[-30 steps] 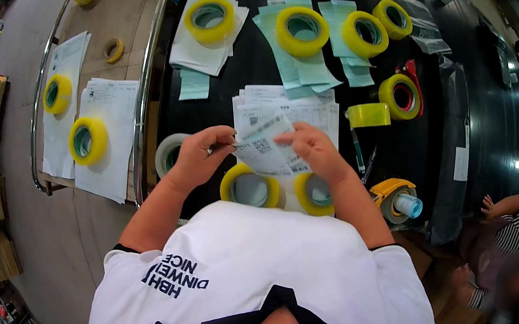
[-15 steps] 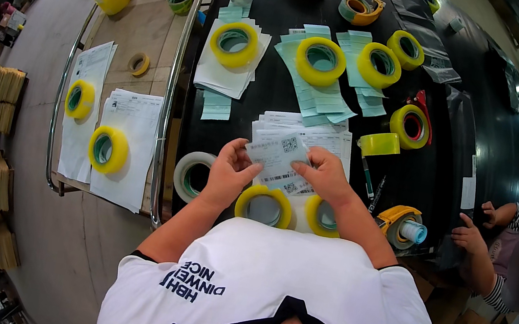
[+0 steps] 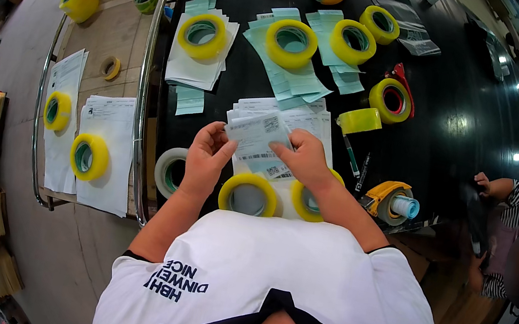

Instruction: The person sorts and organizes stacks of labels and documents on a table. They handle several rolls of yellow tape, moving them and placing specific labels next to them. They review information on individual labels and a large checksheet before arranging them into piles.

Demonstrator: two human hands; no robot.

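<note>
A printed white shipping label is held flat between my two hands above the table. My left hand pinches it near its left edge, fingers curled and thumb towards it. On the opposite side, my right hand grips it with the thumb on top. Beneath lies a stack of printed sheets, partly hidden by the label and hands. Close to my body, two yellow-edged tape rolls rest by my forearms, the right one partly covered. A whitish tape roll stands left of my left forearm.
Tape rolls weigh down label stacks farther back. Right are a pen, a yellow tape dispenser and a red one. A metal-railed cart adjoins the table's left. Another person's hand holds dark film at right.
The whole view has shifted, so the table items appear farther left and mostly higher. My hands still hold the label. The other person's hands have left the table edge, with dark film between them.
</note>
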